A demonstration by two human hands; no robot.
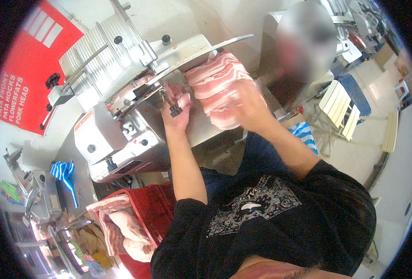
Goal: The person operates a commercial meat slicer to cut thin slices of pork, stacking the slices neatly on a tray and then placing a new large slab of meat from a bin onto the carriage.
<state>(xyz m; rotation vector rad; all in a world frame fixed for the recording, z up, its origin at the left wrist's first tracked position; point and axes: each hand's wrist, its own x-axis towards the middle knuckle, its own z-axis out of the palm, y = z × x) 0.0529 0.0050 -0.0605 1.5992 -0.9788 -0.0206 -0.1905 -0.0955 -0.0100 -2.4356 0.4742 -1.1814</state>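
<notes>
A metal meat slicer (pixel 101 66) with a ribbed sloping plate stands before me, with raw pork (pixel 136 83) at its blade. My left hand (pixel 177 117) is at the blade's outlet side, behind a black knob (pixel 175 111). A cut piece of pork (pixel 172 90) shows at its fingers, but the grip is partly hidden. Overlapping rows of streaky pork belly slices (pixel 216 83) lie on the steel surface (pixel 200 129) to the right. Over the near right side of these slices is my right hand (pixel 253 108), blurred, its fingers too indistinct to read.
Left of my body, a red crate (pixel 153 205) holds slabs of pork belly (pixel 127 223). Further left are a striped plastic bag (pixel 63 171) and another machine (pixel 40 195). A slatted folding chair (pixel 338 108) stands at right. A red sign (pixel 35 69) with writing hangs on the wall.
</notes>
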